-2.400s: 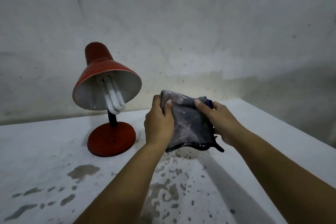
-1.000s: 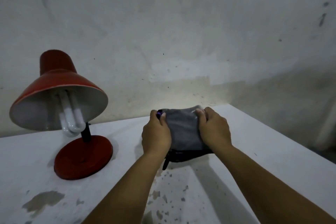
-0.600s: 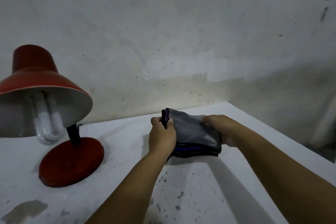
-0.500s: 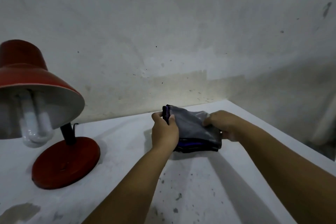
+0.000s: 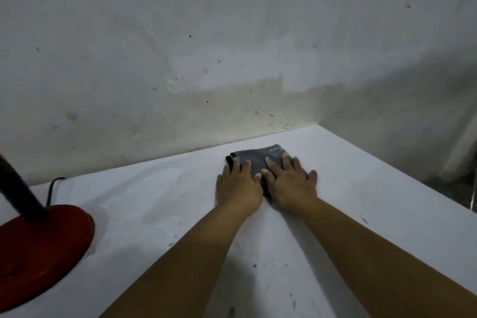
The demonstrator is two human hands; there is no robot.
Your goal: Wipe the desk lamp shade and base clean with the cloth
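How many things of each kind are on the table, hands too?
Hands: 2, the left hand and the right hand, both flat on the cloth
Cloths: 1, the folded grey cloth
Lamps: 1, only its red base and dark stem show
Total: 4

Both forearms are bare from the bottom edge up to the wrists, with no sleeve, watch or band in view. The left hand (image 5: 238, 188) and the right hand (image 5: 290, 186) are ungloved and ringless, with short, plain nails on the fingers.
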